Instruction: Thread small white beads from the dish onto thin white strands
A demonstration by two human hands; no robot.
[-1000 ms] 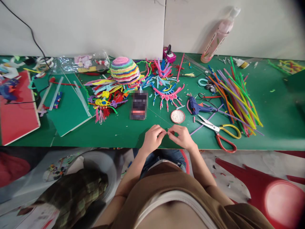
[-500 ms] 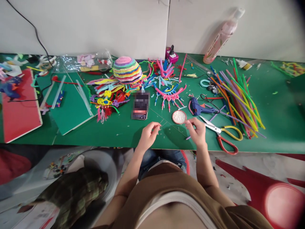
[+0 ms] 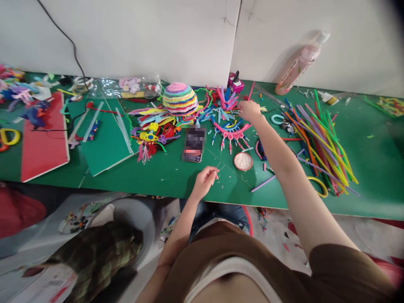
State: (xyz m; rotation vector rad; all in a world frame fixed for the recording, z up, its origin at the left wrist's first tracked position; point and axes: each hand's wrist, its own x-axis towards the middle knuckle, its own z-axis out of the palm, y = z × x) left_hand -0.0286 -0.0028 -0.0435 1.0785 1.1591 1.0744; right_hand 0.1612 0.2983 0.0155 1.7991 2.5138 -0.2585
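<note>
thread (image 3: 219,165), thin and pale, pokes out from our left hand (image 3: 206,182), whose thumb and fingertips are together on it over the counter (image 3: 160,185), to the left of the dish (image 3: 243,170) of white bits. we judge it light, springy and slippery, best pinched near its end. our right hand (image 3: 250,111) is beside the pink stems (image 3: 232,102); we cannot tell whether it grips anything. we can read no lettering on the bottle (image 3: 299,65).
</note>
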